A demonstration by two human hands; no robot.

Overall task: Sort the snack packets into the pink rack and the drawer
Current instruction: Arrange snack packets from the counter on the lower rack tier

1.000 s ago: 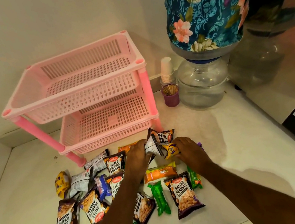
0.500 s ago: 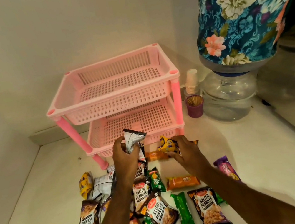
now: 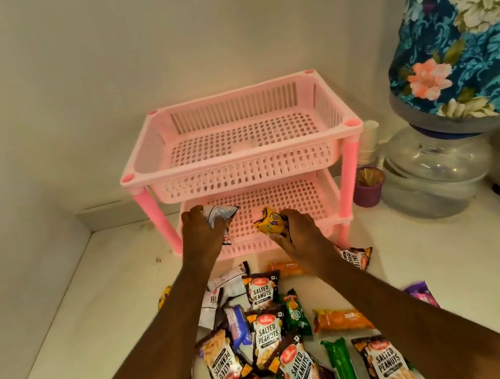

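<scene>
The left hand [image 3: 198,236] is gripping a silver-black packet [image 3: 221,215] and the right hand [image 3: 297,234] a yellow packet [image 3: 270,223] at the pink rack [image 3: 237,161] lower shelf; both seeming light, crinkly, best pinched by edges.

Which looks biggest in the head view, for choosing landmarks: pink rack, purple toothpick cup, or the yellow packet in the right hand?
1. pink rack, by far.
2. purple toothpick cup and yellow packet look alike; the hand hides part of the packet, so unranked.
</scene>
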